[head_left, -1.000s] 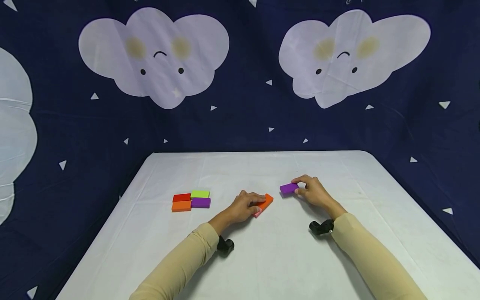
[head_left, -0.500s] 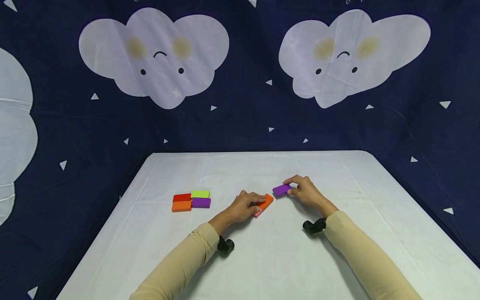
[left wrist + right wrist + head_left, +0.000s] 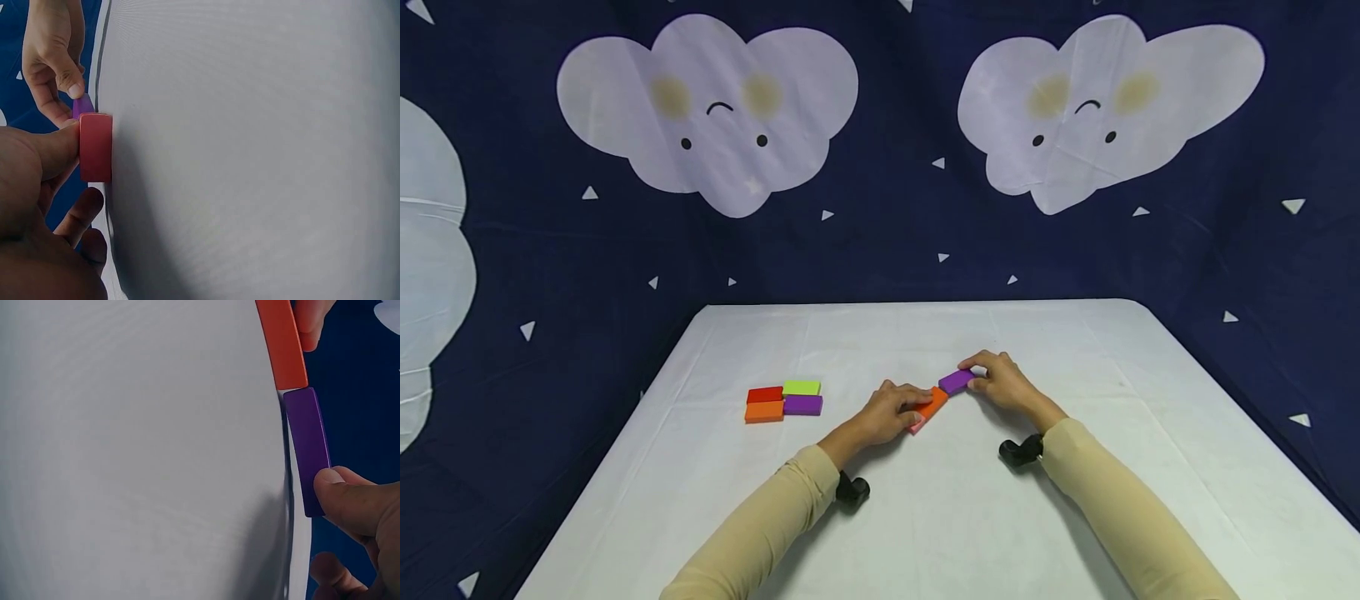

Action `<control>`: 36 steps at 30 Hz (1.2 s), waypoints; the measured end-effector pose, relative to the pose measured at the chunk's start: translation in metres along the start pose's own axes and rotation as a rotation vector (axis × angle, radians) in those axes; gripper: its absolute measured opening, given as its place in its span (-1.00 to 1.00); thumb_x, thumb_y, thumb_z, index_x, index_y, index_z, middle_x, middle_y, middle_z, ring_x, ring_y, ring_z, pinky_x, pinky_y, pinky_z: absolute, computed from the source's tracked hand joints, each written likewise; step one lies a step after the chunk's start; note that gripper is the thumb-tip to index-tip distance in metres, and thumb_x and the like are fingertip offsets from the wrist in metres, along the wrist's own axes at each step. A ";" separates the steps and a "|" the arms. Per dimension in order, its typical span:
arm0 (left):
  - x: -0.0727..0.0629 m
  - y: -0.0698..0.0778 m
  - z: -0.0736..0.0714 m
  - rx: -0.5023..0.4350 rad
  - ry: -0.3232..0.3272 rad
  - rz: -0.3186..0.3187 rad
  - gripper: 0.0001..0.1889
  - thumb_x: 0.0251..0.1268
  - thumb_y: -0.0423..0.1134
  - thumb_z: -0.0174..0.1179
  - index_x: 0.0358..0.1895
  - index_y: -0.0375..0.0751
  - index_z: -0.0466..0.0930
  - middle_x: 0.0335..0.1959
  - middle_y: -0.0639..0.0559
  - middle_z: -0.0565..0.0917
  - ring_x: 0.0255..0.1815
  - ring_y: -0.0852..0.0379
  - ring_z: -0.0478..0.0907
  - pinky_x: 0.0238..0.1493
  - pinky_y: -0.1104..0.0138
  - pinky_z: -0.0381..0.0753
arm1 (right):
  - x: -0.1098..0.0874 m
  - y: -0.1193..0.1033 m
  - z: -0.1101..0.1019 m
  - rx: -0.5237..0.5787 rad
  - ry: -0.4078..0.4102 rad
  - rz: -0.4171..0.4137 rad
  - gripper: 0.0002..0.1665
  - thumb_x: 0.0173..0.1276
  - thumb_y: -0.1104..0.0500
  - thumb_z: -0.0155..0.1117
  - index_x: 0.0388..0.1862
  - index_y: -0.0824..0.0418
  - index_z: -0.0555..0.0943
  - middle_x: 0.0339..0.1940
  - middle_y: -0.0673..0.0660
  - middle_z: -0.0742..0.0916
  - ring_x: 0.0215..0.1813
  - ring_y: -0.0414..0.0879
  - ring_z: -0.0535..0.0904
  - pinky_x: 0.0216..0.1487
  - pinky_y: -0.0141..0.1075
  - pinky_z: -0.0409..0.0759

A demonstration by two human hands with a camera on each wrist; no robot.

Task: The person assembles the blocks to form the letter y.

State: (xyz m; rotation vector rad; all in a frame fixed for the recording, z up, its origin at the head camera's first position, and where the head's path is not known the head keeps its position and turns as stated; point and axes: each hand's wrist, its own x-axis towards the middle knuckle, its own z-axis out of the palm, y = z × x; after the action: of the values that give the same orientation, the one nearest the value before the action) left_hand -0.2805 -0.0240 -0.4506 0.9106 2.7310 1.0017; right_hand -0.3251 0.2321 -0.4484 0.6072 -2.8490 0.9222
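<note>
In the head view my left hand grips an orange block on the table, set at a slant. A pinkish-red end faces the left wrist camera under my thumb; whether it is a separate block, I cannot tell. My right hand pinches a purple block between thumb and fingers at its outer end. In the right wrist view the purple block lies end to end with the orange block, at a slight angle. Their ends meet or nearly meet.
To the left, red, lime green, orange and purple blocks lie together in a two-by-two group. A white cloth covers the table. Behind it hangs a dark blue curtain with clouds.
My right hand has moved left with the purple block, bringing it up to the orange block's far end. My left hand stays where it was.
</note>
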 end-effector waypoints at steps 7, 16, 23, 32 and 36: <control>0.000 0.002 0.000 -0.006 0.001 0.002 -0.63 0.30 -0.25 0.14 0.17 -0.08 0.56 0.26 0.12 0.53 0.02 0.08 0.36 0.08 0.22 0.23 | 0.000 -0.001 0.002 -0.001 -0.015 0.011 -0.65 0.21 0.26 0.28 0.01 0.12 0.64 0.02 0.15 0.68 -0.24 -0.05 0.32 -0.20 -0.29 0.18; -0.002 0.003 -0.001 0.001 -0.006 0.002 -0.63 0.31 -0.26 0.13 0.18 -0.08 0.55 0.26 0.13 0.52 0.01 0.09 0.36 0.05 0.25 0.24 | 0.000 -0.003 0.000 -0.004 -0.001 0.047 -0.52 0.20 0.14 0.33 0.13 0.16 0.58 0.10 0.21 0.65 -0.21 -0.01 0.32 -0.20 -0.29 0.20; -0.002 0.004 -0.002 0.004 -0.008 0.001 -0.63 0.31 -0.25 0.13 0.18 -0.08 0.55 0.27 0.13 0.51 0.02 0.09 0.36 0.04 0.27 0.24 | -0.006 -0.009 0.001 0.008 0.051 0.099 -0.49 0.19 0.05 0.34 0.13 0.17 0.58 0.11 0.22 0.65 -0.15 0.03 0.36 -0.18 -0.27 0.27; -0.002 0.003 -0.002 0.005 -0.009 0.007 -0.63 0.30 -0.26 0.14 0.18 -0.08 0.55 0.27 0.12 0.52 0.01 0.08 0.36 0.05 0.25 0.23 | -0.011 -0.021 0.006 -0.012 0.124 0.177 -0.46 0.19 -0.03 0.33 0.12 0.18 0.59 0.12 0.25 0.64 -0.01 0.18 0.40 0.00 -0.04 0.29; -0.002 0.003 -0.001 0.002 -0.009 0.007 -0.63 0.31 -0.26 0.13 0.18 -0.09 0.55 0.27 0.11 0.51 0.01 0.08 0.36 0.04 0.25 0.23 | -0.013 -0.026 0.008 -0.020 0.138 0.207 -0.44 0.19 -0.05 0.32 0.12 0.20 0.59 0.10 0.26 0.65 0.00 0.22 0.41 -0.01 -0.04 0.30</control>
State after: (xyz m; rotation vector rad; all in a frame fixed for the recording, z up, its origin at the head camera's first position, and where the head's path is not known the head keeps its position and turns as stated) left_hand -0.2778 -0.0241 -0.4482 0.9235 2.7236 0.9937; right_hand -0.3030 0.2129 -0.4435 0.2381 -2.8301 0.9228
